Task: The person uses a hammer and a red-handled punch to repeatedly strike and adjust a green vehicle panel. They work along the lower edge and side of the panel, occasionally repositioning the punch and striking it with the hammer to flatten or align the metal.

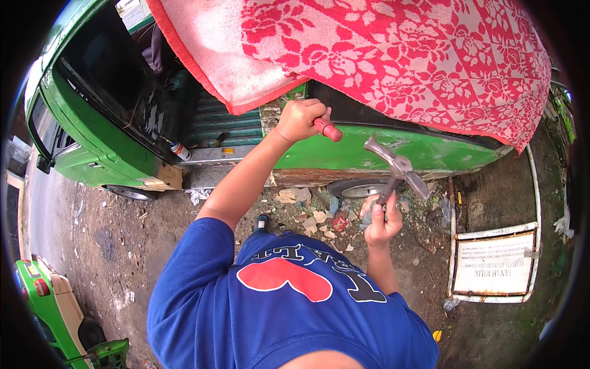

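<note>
My left hand (301,120) is raised by the green vehicle's side, its fingers wrapped round a tool with a red handle (330,131). The rounded handle end points toward the right; the tool's other end is hidden, so its kind does not show. In my right hand (383,226), held lower and farther right, is a hammer (401,167). Its worn metal head points up, apart from the red handle. Just beyond both hands is the scraped green body panel (369,147).
A red and pale floral towel (393,55) drapes over the vehicle (101,135). A spray can (180,150) stands by its open doorway. Rubble (313,218) litters the ground near the wheel (362,188). A white-framed sign (495,264) lies right; another green vehicle (52,301) is lower left.
</note>
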Demonstrator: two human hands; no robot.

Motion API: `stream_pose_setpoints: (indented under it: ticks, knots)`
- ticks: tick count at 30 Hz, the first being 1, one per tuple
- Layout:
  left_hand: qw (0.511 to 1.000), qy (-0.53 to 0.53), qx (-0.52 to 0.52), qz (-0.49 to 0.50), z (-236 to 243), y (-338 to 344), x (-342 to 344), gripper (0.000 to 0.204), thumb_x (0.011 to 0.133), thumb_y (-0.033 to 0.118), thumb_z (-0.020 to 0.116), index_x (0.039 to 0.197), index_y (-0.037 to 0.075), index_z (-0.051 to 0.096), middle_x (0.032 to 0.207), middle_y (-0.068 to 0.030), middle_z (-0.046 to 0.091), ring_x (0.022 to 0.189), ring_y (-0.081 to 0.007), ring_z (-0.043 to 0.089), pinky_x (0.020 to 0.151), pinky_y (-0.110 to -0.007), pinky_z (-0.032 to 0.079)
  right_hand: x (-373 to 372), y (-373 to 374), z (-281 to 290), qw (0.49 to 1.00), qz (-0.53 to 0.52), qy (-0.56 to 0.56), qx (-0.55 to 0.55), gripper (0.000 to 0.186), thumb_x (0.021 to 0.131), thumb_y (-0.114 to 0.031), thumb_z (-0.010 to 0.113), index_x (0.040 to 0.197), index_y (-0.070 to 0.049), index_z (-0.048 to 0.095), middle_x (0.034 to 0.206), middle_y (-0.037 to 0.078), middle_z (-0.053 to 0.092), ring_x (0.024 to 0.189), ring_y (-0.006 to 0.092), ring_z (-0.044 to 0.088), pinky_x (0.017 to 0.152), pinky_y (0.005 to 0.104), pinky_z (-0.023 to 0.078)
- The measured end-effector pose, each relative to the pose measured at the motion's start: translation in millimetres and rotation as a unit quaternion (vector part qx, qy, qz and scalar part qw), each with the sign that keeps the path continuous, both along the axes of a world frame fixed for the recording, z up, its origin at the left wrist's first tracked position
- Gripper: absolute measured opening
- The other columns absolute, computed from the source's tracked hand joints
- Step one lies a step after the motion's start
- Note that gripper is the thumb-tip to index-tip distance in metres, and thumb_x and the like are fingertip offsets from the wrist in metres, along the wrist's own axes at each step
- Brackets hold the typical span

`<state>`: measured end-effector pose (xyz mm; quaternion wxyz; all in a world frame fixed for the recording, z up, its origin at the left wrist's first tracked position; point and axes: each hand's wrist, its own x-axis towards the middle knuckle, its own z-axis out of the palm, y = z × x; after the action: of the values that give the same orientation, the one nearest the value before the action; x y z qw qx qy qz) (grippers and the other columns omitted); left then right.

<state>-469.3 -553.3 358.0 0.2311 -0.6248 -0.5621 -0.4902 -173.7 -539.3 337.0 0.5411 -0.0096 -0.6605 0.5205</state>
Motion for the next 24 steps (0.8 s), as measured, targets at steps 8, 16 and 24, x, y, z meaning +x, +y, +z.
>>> stream_pose_setpoints:
  ticks: [8, 16, 24]
  knots:
    - [1.0, -0.012, -0.013, 0.014, 1, 3, 0, 0.022, 0.082, 0.019, 0.071, 0.066, 0.013, 0.058, 0.067, -0.0042, 0.061, 0.057, -0.0273, 0.061, 0.049, -0.038, 0.048, -3, 8, -1, 1.0, -0.008, -0.028, -0.007, 0.046, 0.095, -0.004, 0.056, 0.14, 0.001, 0.047, 0.075, 0.003, 0.058, 0.057, 0.0087, 0.049, 0.052, 0.0249, 0.043]
    - [1.0, -0.003, -0.017, 0.024, -7, -3, 5, 0.028, 0.081, 0.018, 0.072, 0.061, 0.012, 0.053, 0.063, -0.0043, 0.058, 0.052, -0.0283, 0.058, 0.046, -0.039, 0.045, 1, 18, 10, 0.987, -0.029, -0.156, -0.018, 0.04, 0.097, -0.01, 0.056, 0.132, 0.007, 0.052, 0.074, 0.005, 0.056, 0.06, 0.0096, 0.051, 0.052, 0.0245, 0.045]
    - [0.999, -0.006, 0.008, 0.039, -4, -21, 8, 0.033, 0.078, 0.011, 0.072, 0.059, 0.009, 0.045, 0.058, -0.0069, 0.05, 0.049, -0.0283, 0.053, 0.046, -0.039, 0.041, 14, 19, 3, 0.974, -0.005, -0.17, -0.151, 0.017, 0.093, -0.009, 0.062, 0.102, 0.005, 0.06, 0.075, 0.005, 0.058, 0.058, 0.01, 0.055, 0.052, 0.0248, 0.046]
